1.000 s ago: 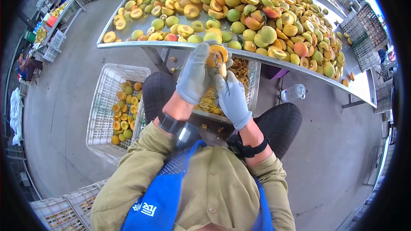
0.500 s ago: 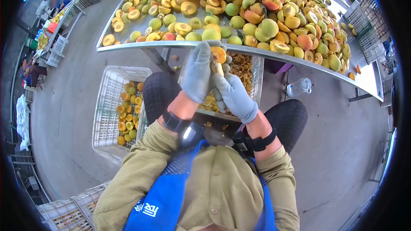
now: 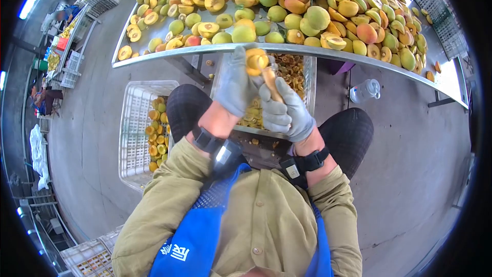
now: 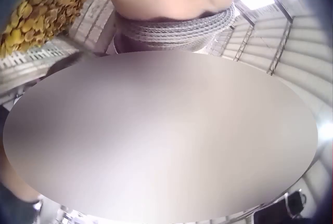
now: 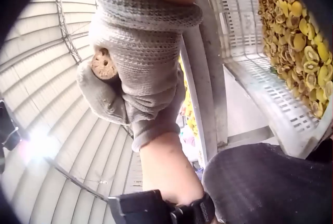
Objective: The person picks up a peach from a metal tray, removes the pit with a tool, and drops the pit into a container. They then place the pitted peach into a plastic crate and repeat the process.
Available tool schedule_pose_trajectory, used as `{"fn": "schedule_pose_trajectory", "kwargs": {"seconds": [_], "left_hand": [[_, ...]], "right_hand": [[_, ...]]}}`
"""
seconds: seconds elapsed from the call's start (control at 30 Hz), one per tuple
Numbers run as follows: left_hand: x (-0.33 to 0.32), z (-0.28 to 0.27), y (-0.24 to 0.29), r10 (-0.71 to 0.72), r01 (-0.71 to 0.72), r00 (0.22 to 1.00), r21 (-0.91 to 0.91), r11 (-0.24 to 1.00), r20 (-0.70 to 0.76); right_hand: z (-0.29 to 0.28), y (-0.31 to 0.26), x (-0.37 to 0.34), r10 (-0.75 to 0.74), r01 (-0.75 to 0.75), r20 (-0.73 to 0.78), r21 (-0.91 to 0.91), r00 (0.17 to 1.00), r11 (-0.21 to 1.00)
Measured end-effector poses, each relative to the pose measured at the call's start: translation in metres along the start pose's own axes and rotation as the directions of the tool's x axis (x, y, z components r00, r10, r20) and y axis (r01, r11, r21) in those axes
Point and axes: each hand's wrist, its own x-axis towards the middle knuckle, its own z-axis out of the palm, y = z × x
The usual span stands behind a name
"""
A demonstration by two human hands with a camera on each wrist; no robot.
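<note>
My gloved left hand [image 3: 234, 90] holds a yellow peach half [image 3: 256, 61], its hollowed cut face turned up, just in front of the table edge. Curled fingers of my gloved right hand [image 3: 288, 110] grip a wooden-handled pitting tool [image 3: 272, 84]. The tool's upper end meets the right side of the peach half; its tip is hidden or blurred. In the right wrist view, the round end of the wooden handle [image 5: 104, 64] pokes out of the glove. A blurred oval covers most of the left wrist view, leaving the glove cuff [image 4: 174, 34] visible.
Whole and halved peaches are heaped on the metal table [image 3: 154, 57]. Beneath it, between my knees, stands a crate [image 3: 310, 79] of pits and scraps. Another white crate [image 3: 134, 138] at my left holds peach halves. A clear plastic jug [image 3: 364, 91] stands on the floor at right.
My right hand has turned and shifted slightly down and right with the tool, its fingers curling more visibly. The peach half's brownish centre has given way to a yellow hollow.
</note>
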Motion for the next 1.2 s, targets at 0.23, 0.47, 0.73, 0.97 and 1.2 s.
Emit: {"fn": "schedule_pose_trajectory", "kwargs": {"seconds": [0.23,0.47,0.73,0.97,1.2], "left_hand": [[0.005,-0.042,0.032,0.28,-0.327,0.945,0.55,0.769,0.17],[-0.018,-0.05,0.078,0.566,-0.53,0.751,0.822,0.208,0.34],[-0.067,-0.129,0.173,0.681,-0.284,0.714,0.956,0.069,0.163],[0.096,-0.064,0.147,0.363,-0.126,0.88,0.886,-0.447,0.308],[0.221,-0.066,0.151,0.363,0.149,0.931,0.884,-0.443,0.026]], "right_hand": [[0.004,0.003,-0.023,-0.288,-0.022,-0.431,-0.585,0.855,0.811],[0.005,0.016,-0.031,-0.448,-0.082,-0.467,-0.757,0.762,0.648],[-0.018,0.013,-0.021,-0.406,-0.145,-0.473,-0.771,0.782,0.62],[-0.015,0.004,-0.019,-0.437,-0.192,-0.461,-0.825,0.772,0.531],[-0.02,-0.003,-0.019,-0.474,-0.293,-0.595,-0.77,0.649,0.566]]}}
